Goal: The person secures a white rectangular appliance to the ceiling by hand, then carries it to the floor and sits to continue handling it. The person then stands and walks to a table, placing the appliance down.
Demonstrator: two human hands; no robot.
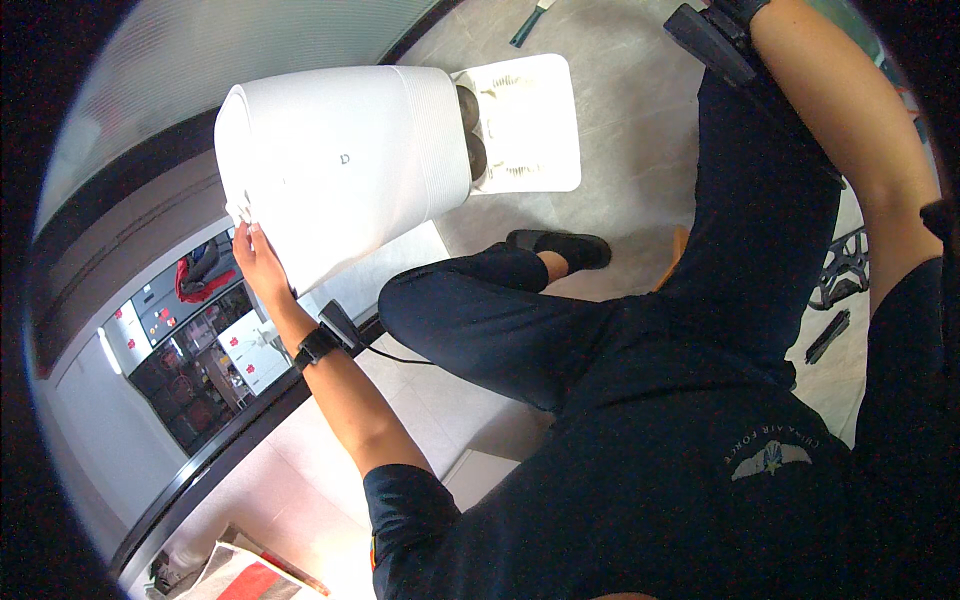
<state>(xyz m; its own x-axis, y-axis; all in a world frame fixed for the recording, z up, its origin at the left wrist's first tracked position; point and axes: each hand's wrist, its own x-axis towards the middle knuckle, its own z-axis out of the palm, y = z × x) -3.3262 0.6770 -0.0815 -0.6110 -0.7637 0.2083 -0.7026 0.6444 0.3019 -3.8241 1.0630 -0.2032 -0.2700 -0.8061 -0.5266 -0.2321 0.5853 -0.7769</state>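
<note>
A large white appliance (330, 170) with a rounded body and a ribbed band stands in front of me, appearing sideways in the picture. At its right end a flat white tray-like base (545, 125) sticks out, with dark round parts (472, 130) between the two. My left hand (258, 262) grips the far-left edge of the appliance, its fingertips against a small white piece there. What the thumb does is hidden. Only the forearm and the strapped black wrist device (712, 40) of my right arm show at the upper right; the hand lies beyond the picture's edge.
A green-handled tool (530, 27) lies on the grey floor beyond the base. A frosted panel (250, 45) and a dark door track (250, 425) border the left. Black plastic parts (838, 270) lie at right, a striped bag (240, 575) at lower left. My shoe (580, 250) rests near the appliance.
</note>
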